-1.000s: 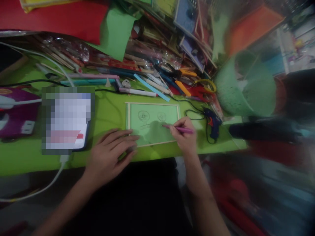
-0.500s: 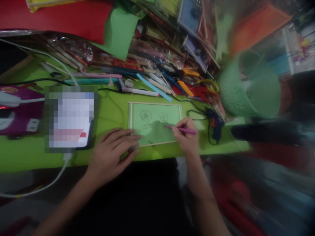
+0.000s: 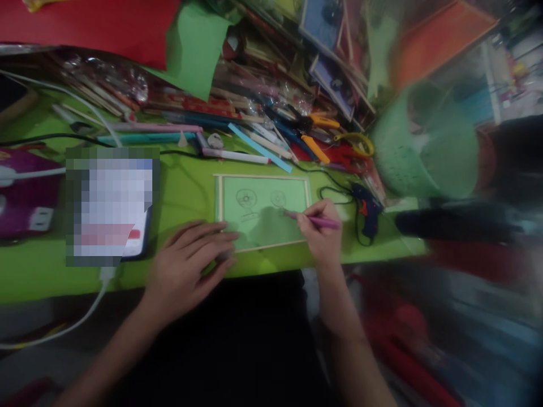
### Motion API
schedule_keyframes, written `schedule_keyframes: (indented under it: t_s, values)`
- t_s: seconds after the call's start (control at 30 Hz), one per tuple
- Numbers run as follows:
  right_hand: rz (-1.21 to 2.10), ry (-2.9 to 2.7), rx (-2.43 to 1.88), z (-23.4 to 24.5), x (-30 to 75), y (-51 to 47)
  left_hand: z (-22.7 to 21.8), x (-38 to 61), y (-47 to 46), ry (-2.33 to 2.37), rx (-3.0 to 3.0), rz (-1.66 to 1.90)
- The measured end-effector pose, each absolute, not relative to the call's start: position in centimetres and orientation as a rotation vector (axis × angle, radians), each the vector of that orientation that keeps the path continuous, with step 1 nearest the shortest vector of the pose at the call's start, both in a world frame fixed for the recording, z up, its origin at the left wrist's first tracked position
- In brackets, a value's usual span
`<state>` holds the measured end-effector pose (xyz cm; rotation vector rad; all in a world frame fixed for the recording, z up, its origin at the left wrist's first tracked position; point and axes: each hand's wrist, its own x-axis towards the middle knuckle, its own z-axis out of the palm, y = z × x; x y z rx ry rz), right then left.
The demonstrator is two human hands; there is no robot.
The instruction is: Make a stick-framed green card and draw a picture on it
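Observation:
A light green card (image 3: 271, 198) framed with thin wooden sticks lies on the bright green table (image 3: 190, 186); two small round sketches show near its top. My right hand (image 3: 321, 237) is closed on a pink pen (image 3: 314, 220), whose tip rests on the card's right part. My left hand (image 3: 190, 263) lies flat with fingers spread, its fingertips pressing the card's lower left corner.
A blurred-out phone (image 3: 110, 206) with a white cable sits left of the card. A purple device (image 3: 25, 198) lies at far left. Pens, sticks, scissors and pliers (image 3: 314, 133) pile behind. A blue glue gun (image 3: 367, 212) and a green basket (image 3: 419, 150) stand at right.
The pen tip has shifted slightly on the card. My left hand stays in place. The view has moved a little.

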<state>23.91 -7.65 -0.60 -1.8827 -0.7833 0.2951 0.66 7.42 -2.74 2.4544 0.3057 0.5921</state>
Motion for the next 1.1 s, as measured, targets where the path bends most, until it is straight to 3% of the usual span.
schedule_keyframes:
  t_s: [1.1]
  values:
    - [0.271, -0.795, -1.843, -0.68, 23.89, -7.62, -2.94, 0.61, 7.51, 0.287, 2.482, 0.601]
